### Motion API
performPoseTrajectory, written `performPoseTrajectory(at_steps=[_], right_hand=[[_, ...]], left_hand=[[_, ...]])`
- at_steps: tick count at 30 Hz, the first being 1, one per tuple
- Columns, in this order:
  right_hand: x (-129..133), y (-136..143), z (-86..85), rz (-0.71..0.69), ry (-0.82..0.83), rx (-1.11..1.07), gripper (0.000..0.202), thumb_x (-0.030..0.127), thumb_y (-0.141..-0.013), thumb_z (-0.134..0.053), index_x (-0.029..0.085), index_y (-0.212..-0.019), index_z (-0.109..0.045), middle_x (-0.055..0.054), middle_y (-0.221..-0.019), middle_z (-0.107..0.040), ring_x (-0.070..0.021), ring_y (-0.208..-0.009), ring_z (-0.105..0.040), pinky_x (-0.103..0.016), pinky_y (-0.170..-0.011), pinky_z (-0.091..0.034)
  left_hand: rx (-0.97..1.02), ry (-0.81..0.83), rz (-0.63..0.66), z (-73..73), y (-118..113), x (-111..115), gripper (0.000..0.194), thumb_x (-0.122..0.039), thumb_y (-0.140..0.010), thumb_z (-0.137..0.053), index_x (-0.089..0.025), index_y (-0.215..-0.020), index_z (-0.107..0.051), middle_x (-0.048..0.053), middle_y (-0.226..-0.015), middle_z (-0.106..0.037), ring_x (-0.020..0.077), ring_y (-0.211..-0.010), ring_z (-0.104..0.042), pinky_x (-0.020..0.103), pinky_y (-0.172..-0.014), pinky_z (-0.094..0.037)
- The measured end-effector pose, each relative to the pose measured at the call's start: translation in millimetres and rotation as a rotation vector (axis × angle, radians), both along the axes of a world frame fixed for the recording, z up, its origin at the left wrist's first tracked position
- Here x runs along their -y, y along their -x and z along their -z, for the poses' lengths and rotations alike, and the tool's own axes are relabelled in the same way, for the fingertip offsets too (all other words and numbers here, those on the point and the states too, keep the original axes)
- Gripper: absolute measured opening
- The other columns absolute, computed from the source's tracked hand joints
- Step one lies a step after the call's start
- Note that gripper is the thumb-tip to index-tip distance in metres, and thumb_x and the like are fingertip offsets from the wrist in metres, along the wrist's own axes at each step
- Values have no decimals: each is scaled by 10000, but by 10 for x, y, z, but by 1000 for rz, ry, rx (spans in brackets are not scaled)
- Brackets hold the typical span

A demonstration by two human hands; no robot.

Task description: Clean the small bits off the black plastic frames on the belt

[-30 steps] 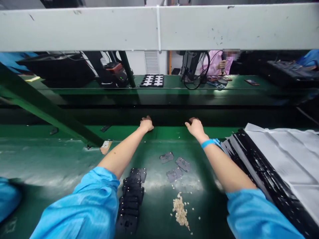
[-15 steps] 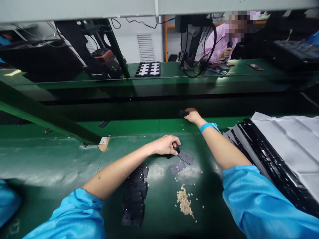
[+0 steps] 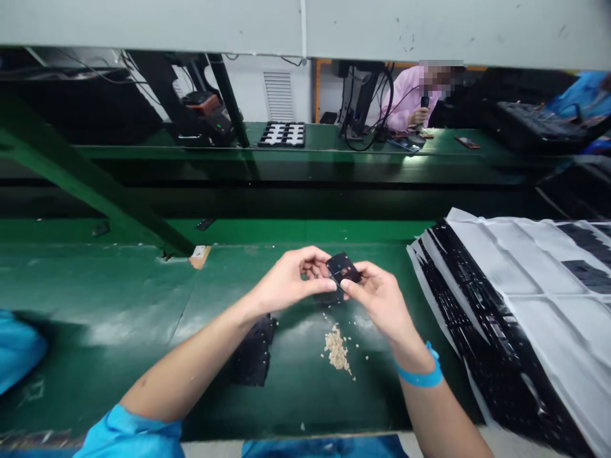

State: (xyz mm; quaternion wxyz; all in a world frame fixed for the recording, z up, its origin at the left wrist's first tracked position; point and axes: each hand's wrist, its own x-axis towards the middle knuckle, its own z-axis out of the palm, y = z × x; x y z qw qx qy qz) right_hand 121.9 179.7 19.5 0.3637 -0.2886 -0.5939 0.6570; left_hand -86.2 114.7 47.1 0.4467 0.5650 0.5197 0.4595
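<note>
Both hands meet over the green bench around a small black plate (image 3: 342, 267) with cut-outs. My left hand (image 3: 305, 277) pinches its left side, and my right hand (image 3: 379, 296) grips its right edge, thumb on top. Another dark plate (image 3: 333, 297) shows partly beneath the hands. Just nearer to me lies a small heap of beige bits (image 3: 337, 350), with a few scattered round it. Overlapping black plates (image 3: 255, 356) lie in a row on the bench, partly behind my left forearm.
At the right, white trays (image 3: 529, 254) are stacked with black sheets. A green post (image 3: 119, 191) slants down on the left. Across the channel, a black rack with white slots (image 3: 282, 134) stands near a person in pink (image 3: 405, 102). A blue sleeve (image 3: 19, 350) is at far left.
My right hand has come back from the channel's edge and now meets my left hand at the black plate. My left hand has lifted from the loose plates. The view has shifted slightly.
</note>
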Motion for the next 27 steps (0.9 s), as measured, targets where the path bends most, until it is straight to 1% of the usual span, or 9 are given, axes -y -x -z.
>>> performPoseTrajectory(at_steps=[2, 5, 8, 10, 12, 15, 19, 22, 27], right_hand=[[243, -42, 111, 64, 14, -55, 253, 390, -848, -893, 207, -934, -740, -39, -907, -756, -164, -736, -696, -298, -651, -624], [449, -175, 214, 94, -66, -33, 278, 413, -881, -859, 218, -1042, -744, -82, -1092, -750, -213, -913, -738, -335, -750, -643], [516, -384, 157, 176, -306, 118, 317, 362, -908, -833, 237, -1189, -756, -103, -1230, -717, -224, -1005, -714, -355, -825, -618], [538, -494, 74, 196, -446, 204, 238, 327, -947, -794, 243, -1169, -785, -89, -1170, -734, -202, -922, -686, -341, -790, -589], [572, -549, 12, 179, -454, 195, 144, 308, -987, -750, 236, -1099, -805, -74, -1070, -759, -191, -869, -681, -325, -763, -576], [668, -564, 6, 254, -265, 79, 113, 321, -993, -756, 211, -999, -783, -31, -884, -750, -143, -696, -666, -263, -628, -550], [840, -565, 55, 273, -39, -32, 164, 348, -992, -771, 193, -962, -729, 38, -641, -662, -108, -514, -607, -225, -519, -524], [946, -576, 34, 208, 17, -68, 152, 325, -1017, -745, 197, -949, -701, 38, -642, -675, -109, -529, -643, -230, -555, -563], [1005, -582, -37, 185, 32, -65, 163, 284, -1014, -748, 200, -899, -669, 46, -613, -673, -100, -490, -643, -208, -522, -555]], left_hand=[[18, -24, -42, 35, -212, 163, 290, -394, -885, -826, -153, -949, -677, 21, -858, -686, 153, -767, -611, 293, -745, -505], [-106, -110, -129, 99, -431, 308, 222, -335, -956, -712, -168, -832, -634, 4, -816, -625, 147, -752, -553, 279, -714, -443], [-309, -180, -68, 55, -552, 386, 145, -241, -965, -651, -173, -837, -633, 8, -838, -629, 160, -796, -570, 290, -759, -433], [-418, -199, 20, -16, -618, 421, 127, -198, -961, -624, -174, -836, -619, 11, -848, -635, 164, -802, -576, 301, -778, -430], [-455, -195, 52, -70, -681, 459, 139, -197, -972, -611, -176, -834, -608, 12, -853, -637, 164, -800, -575, 303, -776, -429], [-349, -127, 7, -47, -768, 565, 106, -262, -972, -678, -179, -917, -641, 12, -888, -681, 164, -812, -594, 295, -775, -455], [-106, 21, -61, 130, -901, 783, 185, -341, -971, -726, -170, -954, -657, 17, -857, -717, 160, -774, -638, 282, -731, -493], [106, 69, -107, 215, -993, 909, 264, -397, -1025, -663, -156, -921, -636, 30, -791, -708, 155, -719, -663, 286, -714, -536], [299, 148, -9, 200, -1006, 982, 351, -484, -1066, -602, -146, -968, -599, 46, -736, -705, 132, -595, -640, 246, -579, -494]])
